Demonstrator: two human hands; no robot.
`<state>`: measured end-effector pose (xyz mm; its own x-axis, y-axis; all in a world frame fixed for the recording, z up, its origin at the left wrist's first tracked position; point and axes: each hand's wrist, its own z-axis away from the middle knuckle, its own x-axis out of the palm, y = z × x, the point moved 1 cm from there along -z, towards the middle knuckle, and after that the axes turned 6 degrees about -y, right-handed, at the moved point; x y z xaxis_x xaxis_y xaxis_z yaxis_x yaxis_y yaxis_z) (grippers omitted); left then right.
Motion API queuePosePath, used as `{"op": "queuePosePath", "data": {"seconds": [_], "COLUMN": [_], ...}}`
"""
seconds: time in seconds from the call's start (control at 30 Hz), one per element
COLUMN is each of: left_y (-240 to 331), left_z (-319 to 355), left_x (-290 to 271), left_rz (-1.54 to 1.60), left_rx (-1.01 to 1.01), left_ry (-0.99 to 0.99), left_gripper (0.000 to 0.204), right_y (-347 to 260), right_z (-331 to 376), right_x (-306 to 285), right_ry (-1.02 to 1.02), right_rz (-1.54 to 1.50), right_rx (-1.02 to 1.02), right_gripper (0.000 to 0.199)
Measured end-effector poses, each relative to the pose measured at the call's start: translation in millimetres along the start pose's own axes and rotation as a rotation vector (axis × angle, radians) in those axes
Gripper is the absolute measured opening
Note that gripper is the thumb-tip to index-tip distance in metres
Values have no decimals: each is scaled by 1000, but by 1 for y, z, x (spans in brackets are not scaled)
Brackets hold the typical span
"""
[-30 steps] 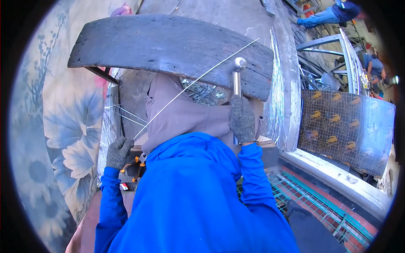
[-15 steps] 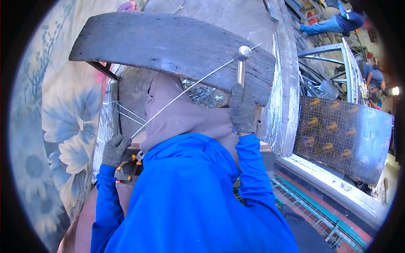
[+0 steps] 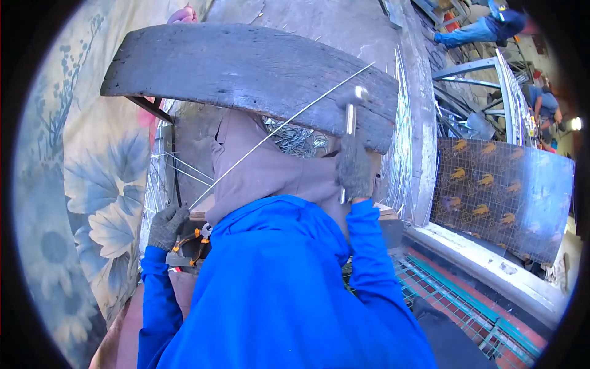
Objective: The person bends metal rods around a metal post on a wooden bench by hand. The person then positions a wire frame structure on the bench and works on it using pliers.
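Note:
My left hand (image 3: 167, 227), in a grey knit glove, is closed on the near end of a long thin metal rod (image 3: 270, 135). The rod slants up to the right across my lap, its far end over the right part of a dark, worn wooden bench (image 3: 246, 67). In my right hand (image 3: 354, 169), also gloved, is a hammer (image 3: 351, 117), gripped by its shiny metal handle. The hammer's head, slightly blurred, is over the bench just below the rod's far end. Whether the rod touches the wood I cannot tell.
Pliers with orange handles (image 3: 201, 232) lie beside my left hand. Cut metal pieces (image 3: 298, 139) are heaped on the floor under the bench. Bundled thin rods (image 3: 399, 135) run along the right. A patterned sheet (image 3: 498, 197) and two other people are farther right; a floral curtain (image 3: 110, 184) hangs left.
The hammer has dropped back toward me, its head moving off the rod's end. My left hand and the rod have shifted only slightly. The view has moved a little.

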<state>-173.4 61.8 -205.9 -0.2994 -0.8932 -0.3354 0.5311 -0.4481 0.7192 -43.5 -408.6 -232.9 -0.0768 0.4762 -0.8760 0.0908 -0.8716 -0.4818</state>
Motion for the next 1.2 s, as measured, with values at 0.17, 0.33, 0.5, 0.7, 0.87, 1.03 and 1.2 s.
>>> {"op": "queuePosePath", "data": {"seconds": [0.17,0.33,0.5,0.7,0.87,1.03,1.2], "left_y": [-14,-11,-9,-16,-15,-12,-28], "left_z": [16,19,23,28,34,34,39], "left_x": [-5,-3,-2,-5,-2,-6,-15], "left_rz": [104,57,120,-63,94,119,150], "left_rx": [-117,-132,-108,-125,-84,-84,-137], "left_ry": [-37,-57,-40,-48,-21,-20,-44], "left_gripper": [31,31,32,32,32,32,30], "right_y": [2,2,-25,-25,-1,12,1], "right_z": [41,26,-8,-33,-28,-44,-34], "right_x": [15,-3,-14,-29,-18,-25,-48], "right_ry": [-51,-110,142,-39,20,35,53], "right_rz": [-645,-150,-83,345,25,-303,-587], "right_rx": [407,178,2,-237,10,35,493], "right_gripper": [45,44,49,54,55,23,27]}}
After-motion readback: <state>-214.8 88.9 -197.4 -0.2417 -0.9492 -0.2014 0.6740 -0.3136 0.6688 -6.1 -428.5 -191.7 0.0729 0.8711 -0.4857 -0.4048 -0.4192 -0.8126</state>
